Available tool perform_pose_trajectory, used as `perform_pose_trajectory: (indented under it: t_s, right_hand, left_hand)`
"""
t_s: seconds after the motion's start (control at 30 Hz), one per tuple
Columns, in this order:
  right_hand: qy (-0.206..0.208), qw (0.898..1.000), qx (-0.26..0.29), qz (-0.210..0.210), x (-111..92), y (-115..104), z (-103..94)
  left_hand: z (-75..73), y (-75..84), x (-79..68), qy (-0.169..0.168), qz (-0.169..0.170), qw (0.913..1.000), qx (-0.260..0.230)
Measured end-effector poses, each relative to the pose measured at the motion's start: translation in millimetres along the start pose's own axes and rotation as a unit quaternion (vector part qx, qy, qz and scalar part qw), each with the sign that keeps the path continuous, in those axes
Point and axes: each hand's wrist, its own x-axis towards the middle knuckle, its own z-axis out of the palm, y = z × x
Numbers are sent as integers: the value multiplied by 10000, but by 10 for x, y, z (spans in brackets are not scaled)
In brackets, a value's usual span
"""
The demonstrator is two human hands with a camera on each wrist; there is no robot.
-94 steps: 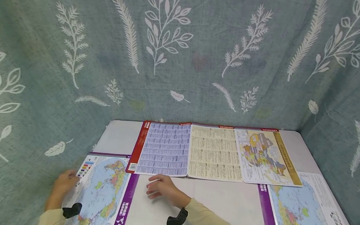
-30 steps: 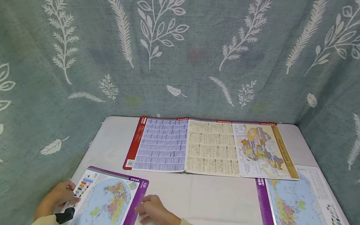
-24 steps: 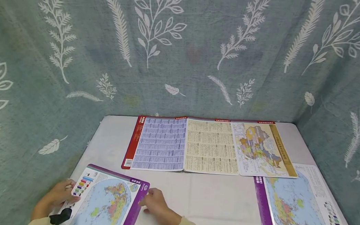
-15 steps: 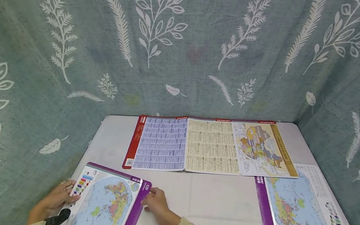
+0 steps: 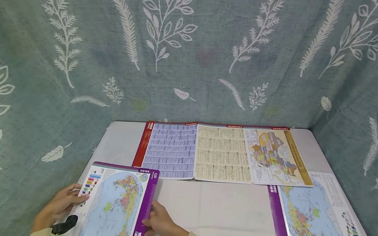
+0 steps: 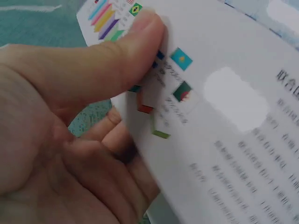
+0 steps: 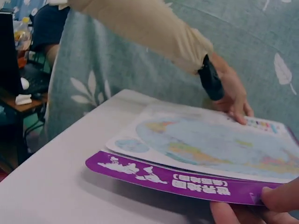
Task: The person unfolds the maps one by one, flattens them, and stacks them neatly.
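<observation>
A world map sheet (image 5: 115, 203) with a purple border is raised off the table at the left front; in the right wrist view a shadow lies under its purple edge. My left hand (image 5: 61, 203) pinches its left margin, thumb on the printed face beside small flags and fingers behind, as the left wrist view shows. At the purple edge, my right hand (image 5: 163, 223) grips the sheet, thumb on top and fingers beneath. In the head view the map's far corner overlaps the red strip of a folded-out chart (image 5: 222, 154) at the back.
Another purple-edged world map (image 5: 313, 216) lies at the right, its far corner under the chart. The white table (image 5: 209, 209) is bounded at the back and sides by a green leaf-patterned curtain (image 5: 192, 60). Beyond it, the right wrist view shows a dark desk (image 7: 23, 102).
The left map, earlier flat and partly under the chart, came out toward me. My right hand moved left and took its purple edge. Over the last half second both hands raised the sheet.
</observation>
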Motion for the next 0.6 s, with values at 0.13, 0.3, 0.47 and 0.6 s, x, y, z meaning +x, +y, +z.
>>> perform_pose_trajectory:
  t_s: [0.13, 0.3, 0.47, 0.6]
  right_hand:
    - [97, 9997, -11, -224, 7, 45, -63]
    - [282, 9981, -366, -405, 21, 78, -135]
    - [176, 9949, -761, -634, 29, 115, -148]
    - [244, 9906, -930, -974, 43, 136, -205]
  left_hand:
    - [72, 47, 8, 503, -194, 9964, 661]
    - [124, 73, -20, 913, -385, 9882, 1166]
    - [126, 80, -29, 892, -393, 9867, 1302]
    - [122, 96, -32, 730, -323, 9879, 1327]
